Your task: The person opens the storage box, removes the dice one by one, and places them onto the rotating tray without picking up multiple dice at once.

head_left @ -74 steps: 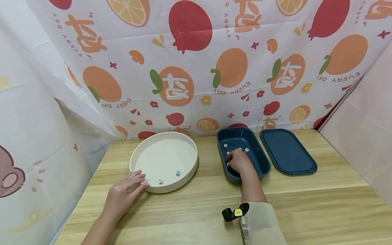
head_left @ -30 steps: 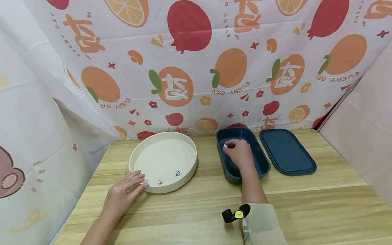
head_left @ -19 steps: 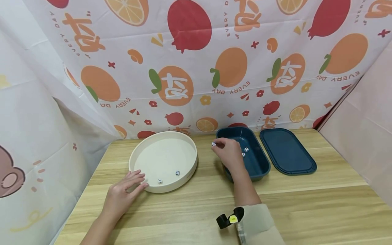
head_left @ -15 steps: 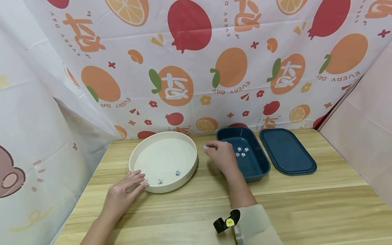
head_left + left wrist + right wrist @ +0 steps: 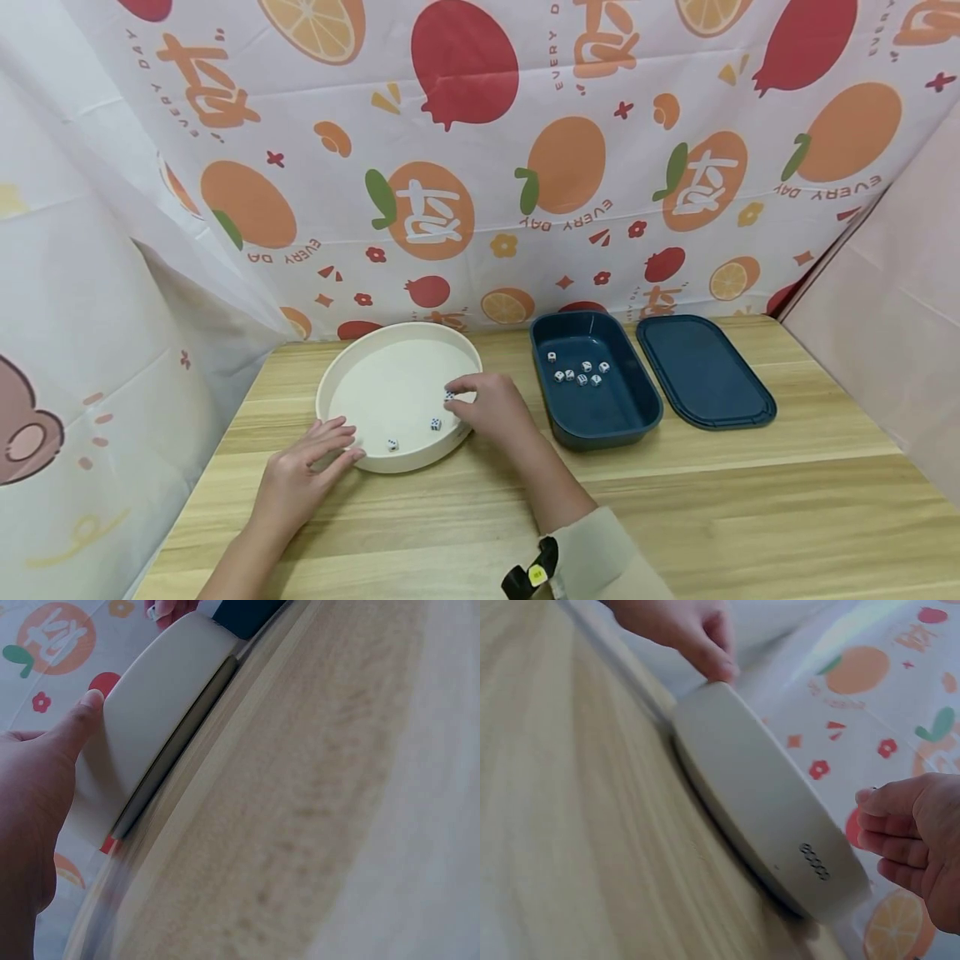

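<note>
My right hand [image 5: 495, 408] pinches a white die [image 5: 449, 396] between thumb and fingertips, above the right side of a round cream tray [image 5: 397, 367]. In the right wrist view the thumb and curled fingers [image 5: 904, 840] show beside the tray's rim. Two dice lie inside the tray near its front: one die [image 5: 436, 424] to the right and another die [image 5: 392, 445] to the left. My left hand [image 5: 311, 462] rests on the tray's front left rim with relaxed fingers; its thumb [image 5: 84, 716] touches the rim in the left wrist view.
A dark blue rectangular box [image 5: 600, 429] stands right of the tray, with several dice [image 5: 582, 379] on its floor. Its flat blue lid [image 5: 705, 371] lies to the right. A fruit-print cloth [image 5: 480, 208] hangs behind the wooden table [image 5: 712, 517].
My right hand has picked a die out of the blue box and carried it left, over to the round tray. My left hand stays at the tray's rim.
</note>
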